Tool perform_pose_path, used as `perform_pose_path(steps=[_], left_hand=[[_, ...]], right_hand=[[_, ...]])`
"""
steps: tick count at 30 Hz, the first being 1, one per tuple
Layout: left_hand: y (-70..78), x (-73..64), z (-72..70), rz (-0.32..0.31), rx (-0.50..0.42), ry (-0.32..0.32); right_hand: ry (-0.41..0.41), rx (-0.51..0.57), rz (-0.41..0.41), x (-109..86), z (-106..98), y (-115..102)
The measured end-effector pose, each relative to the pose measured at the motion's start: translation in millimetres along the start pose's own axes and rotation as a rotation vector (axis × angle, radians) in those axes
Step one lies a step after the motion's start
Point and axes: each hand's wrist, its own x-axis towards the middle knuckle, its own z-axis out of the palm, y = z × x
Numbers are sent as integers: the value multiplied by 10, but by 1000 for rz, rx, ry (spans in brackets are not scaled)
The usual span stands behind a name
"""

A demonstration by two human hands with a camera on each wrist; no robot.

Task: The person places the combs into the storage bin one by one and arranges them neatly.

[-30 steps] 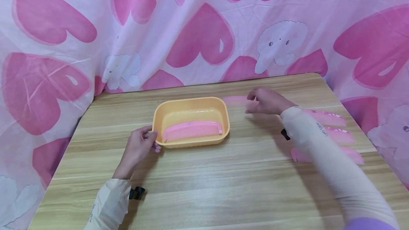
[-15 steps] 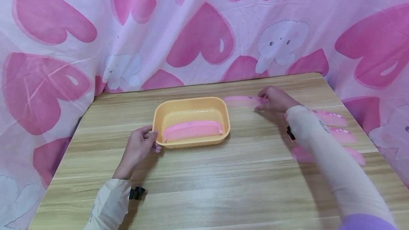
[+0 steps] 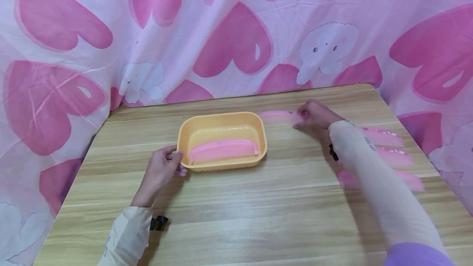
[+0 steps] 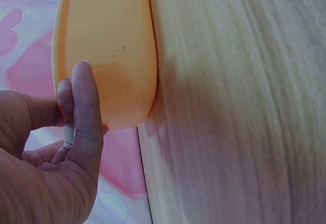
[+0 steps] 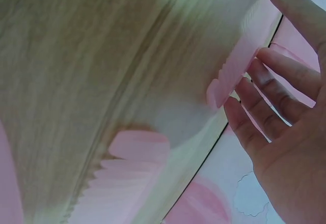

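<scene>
My left hand [image 3: 161, 169] grips the near left corner of a yellow plastic box [image 3: 263, 134], pinching its wall between thumb and fingers. Inside the box lies a pink comb [image 3: 223, 146], teeth toward me. To the right of the box, another pink comb [image 3: 277, 114] lies flat near the table's back edge. My right hand [image 3: 318, 115] is at that comb's right end and covers part of it. In the right wrist view, the fairly straight fingers [image 5: 254, 109] touch along the comb's back. The left wrist view shows the outside of the box, with fingers [image 4: 86, 96] against it.
Three more combs, a far one [image 3: 386, 136], a middle one [image 3: 397, 157] and a near one [image 3: 412, 180], lie at the table's right, partly behind my right forearm. A pink heart-print curtain [image 3: 233, 40] hangs behind the wooden table [image 3: 236, 216].
My right hand has moved right along the comb to its right end, uncovering more of it, then stayed there. The comb, the box and my left hand keep their places.
</scene>
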Motion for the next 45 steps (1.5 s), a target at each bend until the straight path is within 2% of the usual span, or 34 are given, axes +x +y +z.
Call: perform_pose_path(steps=[10, 25, 32, 38, 45], left_hand=[[20, -6, -4, 6, 6, -3], [-2, -1, -2, 12, 6, -2], [-3, 5, 2, 9, 4, 0], [-9, 2, -2, 12, 3, -2], [-8, -3, -1, 12, 6, 4]], right_hand=[[-22, 38, 9, -26, -32, 43], [-45, 78, 173, -67, -41, 59], [-53, 103, 160, -82, -45, 112], [-16, 90, 166, -102, -80, 83], [26, 155, 162, -92, -156, 4]])
